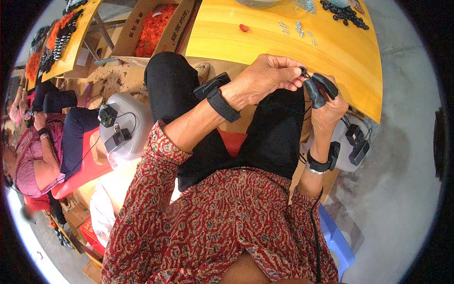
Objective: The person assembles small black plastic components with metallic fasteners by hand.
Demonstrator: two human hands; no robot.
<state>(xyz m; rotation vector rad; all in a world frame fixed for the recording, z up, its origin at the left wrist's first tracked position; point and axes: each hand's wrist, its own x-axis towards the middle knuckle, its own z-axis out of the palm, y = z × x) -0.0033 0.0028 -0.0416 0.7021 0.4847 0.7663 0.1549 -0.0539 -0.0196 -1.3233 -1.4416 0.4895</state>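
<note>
left hand (270,79): pinching | right hand (329,111): curled, gripping | near each other

My feed shows the yellow table (279,42) brightly lit, edges bowed, soft shadow on the grey floor (404,75) right of it, white glare below-left.

Red patterned shirt (208,222), black trousers (276,137), black wrist straps (223,105).

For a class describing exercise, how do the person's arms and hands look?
Left hand and right hand: ungloved; red patterned sleeves, black wrist straps with black devices. A silvery band circles the right wrist; a black cable follows that sleeve.
</note>
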